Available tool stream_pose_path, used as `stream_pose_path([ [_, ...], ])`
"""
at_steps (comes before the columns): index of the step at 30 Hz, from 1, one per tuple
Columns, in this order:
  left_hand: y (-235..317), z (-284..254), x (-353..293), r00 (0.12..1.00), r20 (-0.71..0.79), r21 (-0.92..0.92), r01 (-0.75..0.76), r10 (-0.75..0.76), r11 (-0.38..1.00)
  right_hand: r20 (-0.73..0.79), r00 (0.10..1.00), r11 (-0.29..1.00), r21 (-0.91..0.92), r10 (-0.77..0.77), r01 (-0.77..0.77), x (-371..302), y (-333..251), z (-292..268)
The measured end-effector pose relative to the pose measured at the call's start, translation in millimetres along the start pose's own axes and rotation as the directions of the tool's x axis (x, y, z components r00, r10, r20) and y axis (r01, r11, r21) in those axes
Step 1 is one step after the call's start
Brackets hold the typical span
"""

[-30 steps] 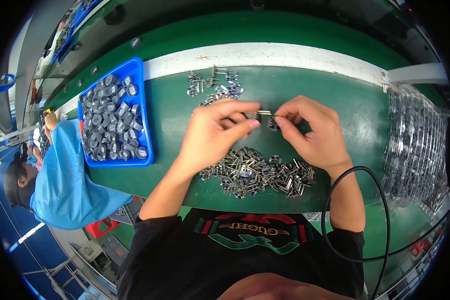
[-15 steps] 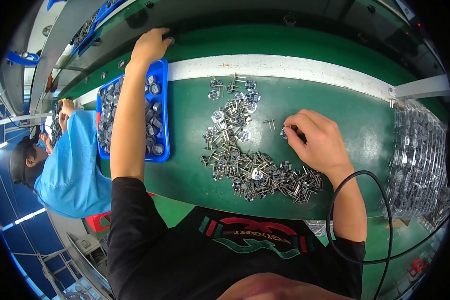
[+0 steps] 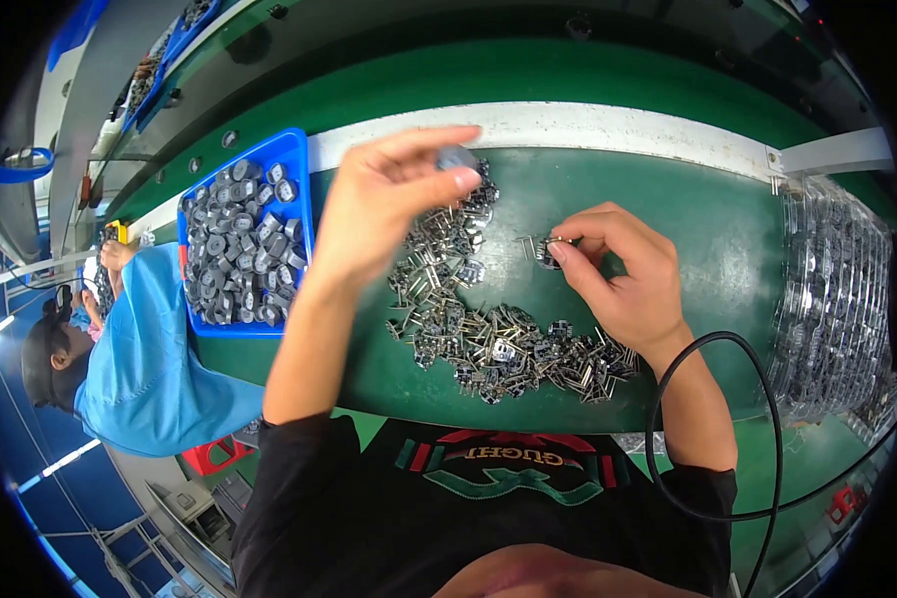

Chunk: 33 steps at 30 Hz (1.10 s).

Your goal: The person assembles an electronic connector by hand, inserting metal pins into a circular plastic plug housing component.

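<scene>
At the far left a co-worker in a light blue top (image 3: 145,369) bends over the same line. Next comes a blue tray (image 3: 296,214) full of small grey parts, set on the green surface (image 3: 728,249). The left hand (image 3: 394,214) is raised above the surface, thumb and fingers pinched on one small grey part (image 3: 457,157). A heap of metal clips (image 3: 488,329) lies below it. The right hand (image 3: 623,274) pinches a small metal piece (image 3: 543,249) just above the surface. Clear plastic trays (image 3: 837,299) are stacked at the far right.

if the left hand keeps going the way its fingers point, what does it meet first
Probably the right hand and the small metal part it pinches. The left hand, holding a grey piece, points right above the metal pile; depth is unclear.
</scene>
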<state>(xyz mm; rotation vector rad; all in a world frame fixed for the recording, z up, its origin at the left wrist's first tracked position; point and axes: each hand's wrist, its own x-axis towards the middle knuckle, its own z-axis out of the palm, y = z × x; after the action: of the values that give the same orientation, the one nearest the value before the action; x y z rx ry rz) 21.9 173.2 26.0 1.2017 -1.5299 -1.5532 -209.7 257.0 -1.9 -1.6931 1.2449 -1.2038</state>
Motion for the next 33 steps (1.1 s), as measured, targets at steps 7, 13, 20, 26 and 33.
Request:
stream_pose_path([
  [7,-6,54,-33,0.971,0.1,-0.667,0.229,-0.219,0.709,-0.179,0.98,0.993,0.065,-0.083,0.096,7,-2,-3],
  [13,-15,63,-38,0.985,0.106,-0.655,0.172,-0.137,0.736,-0.167,0.953,0.968,-0.054,-0.251,0.245,4,-14,-1],
  [20,-14,60,-42,0.962,0.205,-0.745,0.273,-0.181,0.609,-0.284,0.938,0.98,-0.043,-0.199,0.195,3,-16,-4],
  [26,-18,59,-43,0.955,0.269,-0.834,0.295,-0.124,0.466,-0.169,0.923,0.919,-0.258,-0.345,0.296,1,-21,-4],
  [33,-18,65,-45,0.976,0.187,-0.76,0.218,-0.114,0.612,-0.14,0.907,0.874,-0.361,-0.396,0.326,2,-14,1],
])
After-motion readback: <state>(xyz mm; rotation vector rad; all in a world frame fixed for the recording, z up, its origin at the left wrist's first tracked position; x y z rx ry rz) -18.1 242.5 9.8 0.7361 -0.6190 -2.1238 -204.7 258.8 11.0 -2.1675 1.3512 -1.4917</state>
